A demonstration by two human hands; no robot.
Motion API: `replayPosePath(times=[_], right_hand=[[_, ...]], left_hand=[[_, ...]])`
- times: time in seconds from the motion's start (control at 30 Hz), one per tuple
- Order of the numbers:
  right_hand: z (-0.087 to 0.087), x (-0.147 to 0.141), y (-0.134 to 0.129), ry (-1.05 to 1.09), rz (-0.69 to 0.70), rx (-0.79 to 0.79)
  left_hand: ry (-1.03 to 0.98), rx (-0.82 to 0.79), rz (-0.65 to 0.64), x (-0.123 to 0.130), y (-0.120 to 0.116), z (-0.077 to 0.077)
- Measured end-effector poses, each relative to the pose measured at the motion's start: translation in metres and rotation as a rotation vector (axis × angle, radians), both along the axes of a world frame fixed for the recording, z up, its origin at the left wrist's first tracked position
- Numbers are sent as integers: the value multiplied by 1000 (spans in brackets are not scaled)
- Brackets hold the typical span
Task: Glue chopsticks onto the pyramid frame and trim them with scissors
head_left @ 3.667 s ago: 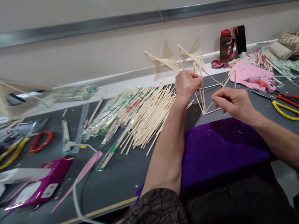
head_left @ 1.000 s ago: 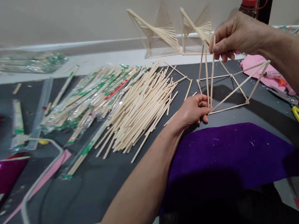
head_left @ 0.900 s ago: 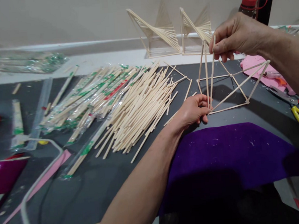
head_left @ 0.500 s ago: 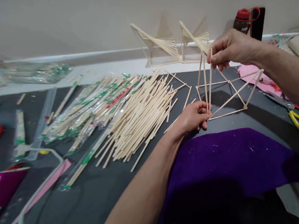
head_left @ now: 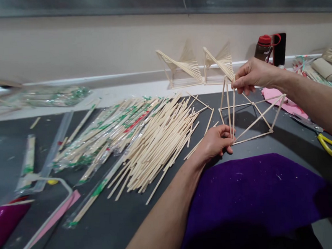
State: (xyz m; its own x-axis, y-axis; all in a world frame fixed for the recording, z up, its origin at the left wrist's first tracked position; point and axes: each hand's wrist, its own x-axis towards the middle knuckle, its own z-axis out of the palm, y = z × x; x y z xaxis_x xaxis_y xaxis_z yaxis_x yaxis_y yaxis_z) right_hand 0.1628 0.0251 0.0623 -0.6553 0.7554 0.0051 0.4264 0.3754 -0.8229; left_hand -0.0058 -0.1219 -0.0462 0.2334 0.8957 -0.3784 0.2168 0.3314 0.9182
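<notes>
Wooden stick [head_left: 234, 105], nearly upright: the raised right hand [head_left: 250, 75] pinches its top, the lower left hand [head_left: 216, 139] pinches a corner of the frame [head_left: 260, 118]. Bottle [head_left: 263, 51] lettering is illegible.

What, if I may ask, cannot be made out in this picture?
In the head view:
Stick frame: near-left corner partly covered by the left hand.
Red-capped bottle: lower part behind the right hand.
Scissors: red handle mostly behind the right forearm, yellow handle cut off by right edge.
Magenta object: cut off by left edge.
Wrapped sticks: lettering too small.
</notes>
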Motion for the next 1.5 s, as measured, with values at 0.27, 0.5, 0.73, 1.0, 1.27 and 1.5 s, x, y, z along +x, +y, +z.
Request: replayPosePath(times=[0.27,0.5,0.73,1.0,1.27,1.5], right_hand=[[4,1,-11,-14,53,-110],[9,3,-20,-28,117,-170],[22,25,-15,136,-88,-85],[39,66,-37,592,-267,146],[27,90,-103,738,-268,195],[12,90,-119,515,-258,123]], left_hand=[[42,4,23,-1,2,1],[64,25,47,-2,3,-1],[12,34,90,-2,0,0],[-62,74,161,0,-3,2],[71,293,350,-6,-3,10],[-158,441,214,-3,-18,36]])
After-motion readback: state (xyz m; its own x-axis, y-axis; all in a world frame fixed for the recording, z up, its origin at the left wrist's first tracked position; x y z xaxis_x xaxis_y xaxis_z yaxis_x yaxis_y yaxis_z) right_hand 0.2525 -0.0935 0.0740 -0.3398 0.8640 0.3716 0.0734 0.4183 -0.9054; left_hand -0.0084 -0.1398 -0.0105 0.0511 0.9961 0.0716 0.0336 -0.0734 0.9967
